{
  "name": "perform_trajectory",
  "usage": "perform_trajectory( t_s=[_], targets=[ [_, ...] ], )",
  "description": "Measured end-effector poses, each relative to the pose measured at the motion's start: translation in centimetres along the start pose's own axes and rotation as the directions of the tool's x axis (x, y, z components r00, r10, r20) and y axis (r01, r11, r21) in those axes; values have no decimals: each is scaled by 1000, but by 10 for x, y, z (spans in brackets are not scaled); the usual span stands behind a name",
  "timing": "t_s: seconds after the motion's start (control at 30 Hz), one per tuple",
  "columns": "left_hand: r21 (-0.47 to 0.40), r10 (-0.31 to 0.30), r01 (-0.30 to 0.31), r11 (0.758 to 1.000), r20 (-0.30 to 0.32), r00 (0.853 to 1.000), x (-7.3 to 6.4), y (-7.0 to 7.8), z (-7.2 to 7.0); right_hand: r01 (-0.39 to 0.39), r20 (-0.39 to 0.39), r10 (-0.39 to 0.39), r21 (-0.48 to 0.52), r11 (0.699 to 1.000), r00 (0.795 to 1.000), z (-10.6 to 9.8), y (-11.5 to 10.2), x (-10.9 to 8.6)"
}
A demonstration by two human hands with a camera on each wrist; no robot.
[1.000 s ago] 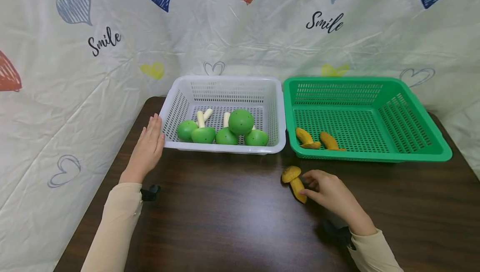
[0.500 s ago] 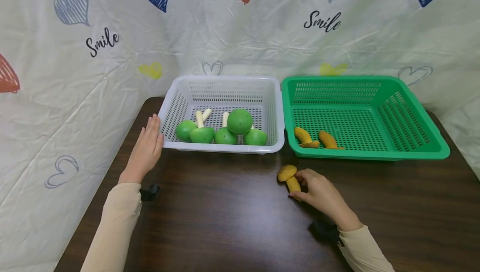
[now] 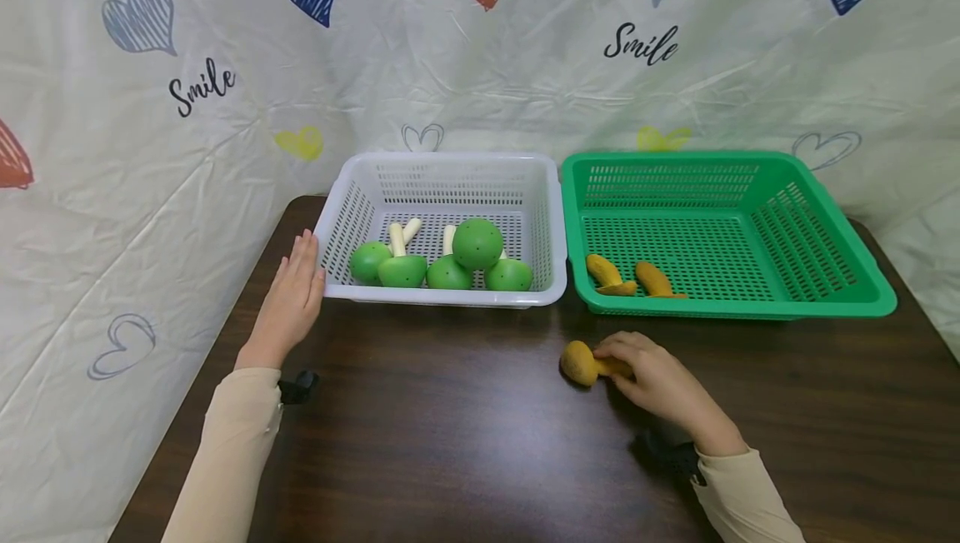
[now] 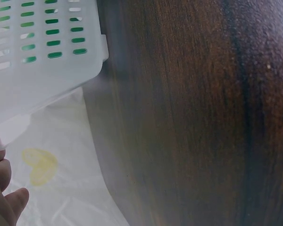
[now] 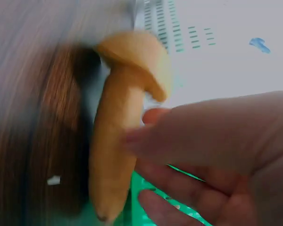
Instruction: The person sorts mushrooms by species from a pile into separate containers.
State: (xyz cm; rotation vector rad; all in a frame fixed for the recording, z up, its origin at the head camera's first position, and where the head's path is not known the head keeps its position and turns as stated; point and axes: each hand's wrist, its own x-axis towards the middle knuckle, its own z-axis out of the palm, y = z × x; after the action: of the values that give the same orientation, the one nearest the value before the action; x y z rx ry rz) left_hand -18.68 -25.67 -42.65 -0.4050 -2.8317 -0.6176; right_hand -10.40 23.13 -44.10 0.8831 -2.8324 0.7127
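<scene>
My right hand [image 3: 663, 381] pinches the stem of a yellow toy mushroom [image 3: 577, 363] between thumb and fingers, over the table in front of the green basket [image 3: 738, 310]. In the right wrist view the mushroom [image 5: 115, 127] is blurred, its domed cap at the top and my thumb against its stem. My left hand [image 3: 288, 297] rests with straight fingers along the left side of the white basket [image 3: 450, 296]. Only a few fingertips of that hand appear in the left wrist view, by the basket's wall [image 4: 47, 80].
The white basket holds several green-capped mushrooms [image 3: 477, 245] with white stems. Two yellow-brown mushrooms [image 3: 603, 270] lie at the front left of the green basket. Both baskets stand side by side on a dark wooden table [image 3: 450, 443], before a heart-printed cloth [image 3: 525, 52].
My right hand has closed on the yellow mushroom and turned it, so its stem now points right into my fingers. My left hand stays at the white basket.
</scene>
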Motion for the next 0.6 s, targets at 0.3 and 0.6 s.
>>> perform_trajectory(
  t_s=[0.3, 0.6],
  targets=[
    [8, 1, -1, 1000, -9, 1000, -1, -1, 1, -229, -89, 235, 70, 971, 968, 15, -21, 8],
    [3, 2, -2, 1000, -9, 1000, 0, -1, 1, -214, -64, 215, 10, 977, 975, 14, -29, 11]
  ],
)
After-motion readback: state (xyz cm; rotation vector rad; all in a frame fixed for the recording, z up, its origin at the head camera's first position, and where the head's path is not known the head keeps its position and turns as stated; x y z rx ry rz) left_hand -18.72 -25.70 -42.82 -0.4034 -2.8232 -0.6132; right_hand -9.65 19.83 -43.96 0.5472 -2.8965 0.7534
